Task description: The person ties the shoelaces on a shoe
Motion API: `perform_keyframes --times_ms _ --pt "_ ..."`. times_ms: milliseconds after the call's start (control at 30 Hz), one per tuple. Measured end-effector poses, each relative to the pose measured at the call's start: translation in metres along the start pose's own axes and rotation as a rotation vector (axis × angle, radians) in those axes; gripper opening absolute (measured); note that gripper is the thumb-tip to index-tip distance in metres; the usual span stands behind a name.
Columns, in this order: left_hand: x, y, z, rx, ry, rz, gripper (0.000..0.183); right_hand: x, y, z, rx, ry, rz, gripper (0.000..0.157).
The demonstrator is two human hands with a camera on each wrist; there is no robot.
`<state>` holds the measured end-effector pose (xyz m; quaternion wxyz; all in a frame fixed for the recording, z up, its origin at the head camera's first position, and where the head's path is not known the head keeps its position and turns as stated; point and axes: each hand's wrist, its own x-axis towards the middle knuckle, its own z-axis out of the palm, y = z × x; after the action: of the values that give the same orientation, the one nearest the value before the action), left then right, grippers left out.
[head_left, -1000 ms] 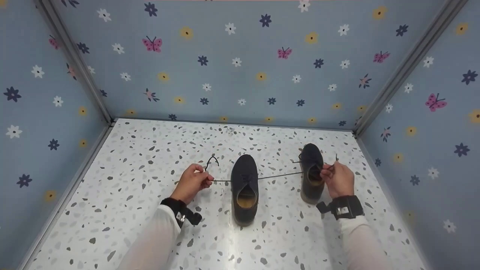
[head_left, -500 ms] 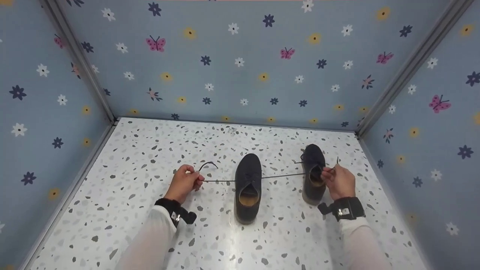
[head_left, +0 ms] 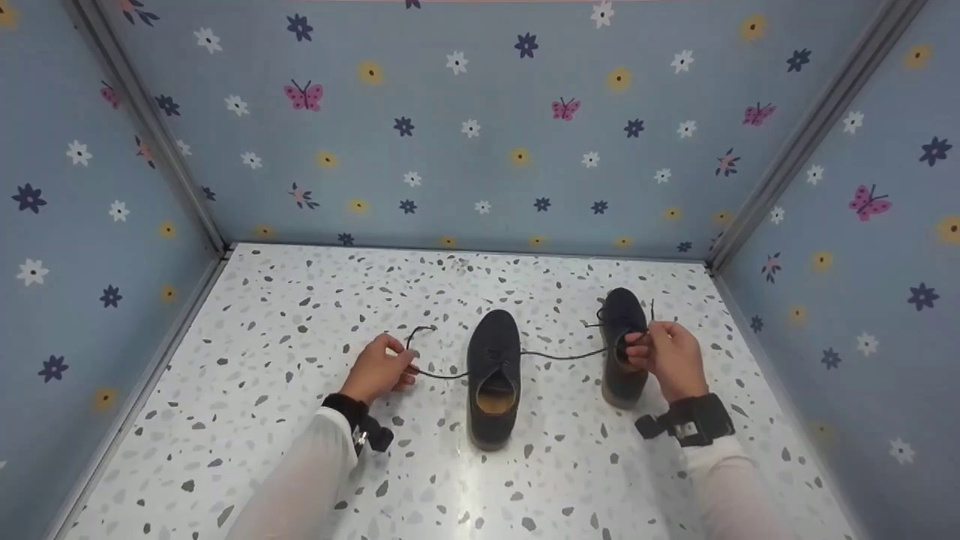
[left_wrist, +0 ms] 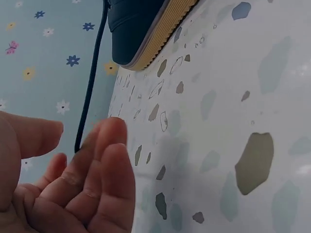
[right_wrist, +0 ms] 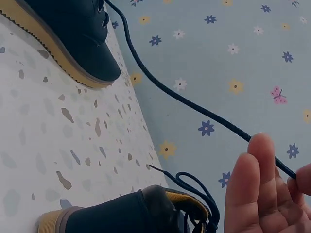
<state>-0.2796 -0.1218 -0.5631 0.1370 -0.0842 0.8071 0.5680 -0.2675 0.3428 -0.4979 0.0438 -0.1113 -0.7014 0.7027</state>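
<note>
A dark lace-up shoe stands upright on the speckled floor between the hands, toe toward the back wall. From its two sides runs a dark shoelace, slack on both sides. To the left, the left hand holds one lace half in curled fingers, its end sticking up; in the left wrist view the lace passes behind the fingers. The right hand pinches the other half above a second shoe. In the right wrist view, that lace reaches the thumb and fingertips.
The second shoe has looped laces at its front. Flower-patterned panels with grey corner frames enclose the white speckled floor at the back and both sides. Each wrist wears a black strap with a camera.
The lace was taut and straight on both sides of the middle shoe; now it sags. The left hand moved outward, then slightly back inward. The right hand shifted slightly left.
</note>
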Motion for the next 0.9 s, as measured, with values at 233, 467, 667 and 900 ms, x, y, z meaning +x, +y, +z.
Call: perform_keyframes --times_ms 233,467,667,900 --pt "-0.006 0.001 0.013 0.172 -0.083 0.034 0.032 -0.005 -0.006 0.005 -0.002 -0.035 -0.020 0.021" --pt "-0.010 0.000 0.014 0.294 -0.010 0.043 0.024 -0.007 -0.007 0.005 -0.007 -0.041 -0.007 0.023" --pt "-0.008 0.005 0.026 0.318 -0.105 0.142 0.018 -0.010 -0.007 0.003 -0.064 -0.052 -0.001 0.029" --pt "-0.004 0.017 0.047 0.557 -0.268 0.388 0.021 -0.012 -0.006 0.006 -0.076 -0.067 -0.031 0.026"
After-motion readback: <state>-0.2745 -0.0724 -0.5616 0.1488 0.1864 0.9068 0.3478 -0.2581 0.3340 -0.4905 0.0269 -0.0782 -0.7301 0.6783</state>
